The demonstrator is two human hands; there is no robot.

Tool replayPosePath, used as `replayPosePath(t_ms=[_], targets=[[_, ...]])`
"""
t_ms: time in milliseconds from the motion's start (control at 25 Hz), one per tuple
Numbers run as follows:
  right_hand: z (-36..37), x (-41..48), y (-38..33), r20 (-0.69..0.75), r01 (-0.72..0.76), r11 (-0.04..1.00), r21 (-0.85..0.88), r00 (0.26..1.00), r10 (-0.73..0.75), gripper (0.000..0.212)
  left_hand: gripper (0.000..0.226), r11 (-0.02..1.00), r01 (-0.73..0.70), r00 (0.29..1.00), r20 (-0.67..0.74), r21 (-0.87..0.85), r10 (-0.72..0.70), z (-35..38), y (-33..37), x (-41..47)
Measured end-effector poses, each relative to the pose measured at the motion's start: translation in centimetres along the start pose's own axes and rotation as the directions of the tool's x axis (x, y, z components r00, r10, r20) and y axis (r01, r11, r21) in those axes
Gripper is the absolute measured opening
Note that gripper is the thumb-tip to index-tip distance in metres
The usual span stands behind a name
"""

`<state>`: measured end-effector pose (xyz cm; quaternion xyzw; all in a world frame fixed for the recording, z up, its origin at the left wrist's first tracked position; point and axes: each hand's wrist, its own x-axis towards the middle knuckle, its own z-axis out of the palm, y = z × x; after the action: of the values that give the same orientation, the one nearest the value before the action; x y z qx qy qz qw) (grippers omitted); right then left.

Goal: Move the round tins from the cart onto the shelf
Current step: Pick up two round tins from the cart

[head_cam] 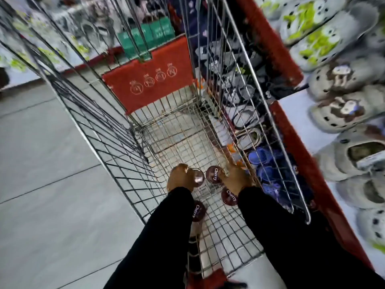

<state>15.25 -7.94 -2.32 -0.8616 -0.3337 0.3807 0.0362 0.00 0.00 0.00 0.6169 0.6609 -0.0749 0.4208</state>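
Observation:
Both my arms, in black sleeves, reach down into a wire shopping cart (183,130). My left hand (180,179) is closed around a round tin (197,176) that shows its shiny metal face. My right hand (236,177) has its fingers on the right edge of a dark maroon tin (214,174) lettered "Cherry". Two more "Cherry" tins lie on the cart's mesh floor: one (229,197) just under my right wrist, one (199,210) beside my left forearm. The shelf (295,130) with a red edge runs along the right.
A red flap (150,80) hangs at the cart's far end, with green boxes (145,36) behind it. The shelf on the right holds rows of grey clogs (341,113), and blue clogs (262,161) show through the cart's side. Grey tiled floor (52,163) lies to the left.

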Motion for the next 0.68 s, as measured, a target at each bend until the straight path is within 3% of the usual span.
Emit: replayPosePath(t_ms=[160, 400, 680], targets=[[2.1, 1.3, 0.7, 0.024, -0.099, 0.991, 0.089, 0.995, 0.097, 0.064, 0.047, 0.986, 0.163, 0.986, -0.027, -0.036, -0.164, 3.0, -1.6, 1.9], [3.5, 2.1, 1.4, -0.028, -0.152, 0.956, 0.250, 0.986, 0.164, 0.056, 0.060, 0.979, 0.196, 0.981, 0.005, -0.053, -0.196, 5.2, -2.2, 2.4], [2.9, 1.5, 2.1, -0.076, -0.173, 0.842, 0.511, 0.966, 0.245, 0.039, 0.034, 0.914, 0.227, 0.963, -0.064, -0.336, -0.263, 4.0, -2.0, 1.5]])
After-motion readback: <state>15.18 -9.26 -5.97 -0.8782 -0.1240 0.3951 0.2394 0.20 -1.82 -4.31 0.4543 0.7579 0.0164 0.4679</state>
